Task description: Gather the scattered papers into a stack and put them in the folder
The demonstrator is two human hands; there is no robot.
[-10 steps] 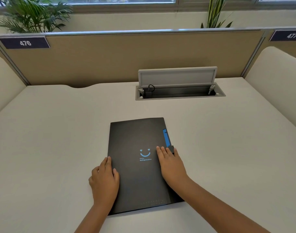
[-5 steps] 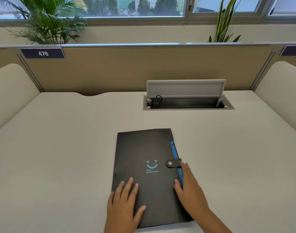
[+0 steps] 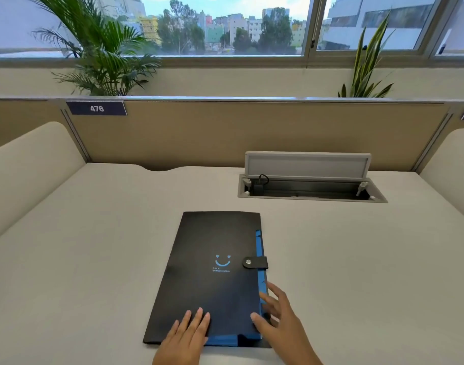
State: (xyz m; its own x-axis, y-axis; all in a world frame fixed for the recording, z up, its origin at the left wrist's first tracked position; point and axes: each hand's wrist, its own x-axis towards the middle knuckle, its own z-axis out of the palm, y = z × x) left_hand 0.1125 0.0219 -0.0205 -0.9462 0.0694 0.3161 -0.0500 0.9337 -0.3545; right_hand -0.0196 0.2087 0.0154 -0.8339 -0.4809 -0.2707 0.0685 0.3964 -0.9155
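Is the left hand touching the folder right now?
Touching. The head view shows the left hand lying flat on the near end of the black folder, fingers spread on its cover with no gap.

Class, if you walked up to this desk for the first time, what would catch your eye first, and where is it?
First the black folder with its blue smiley, snapped shut in the middle of the pale desk. Both hands rest at its near end: left hand flat on the cover, right hand at the blue edge. Behind, an open cable tray.
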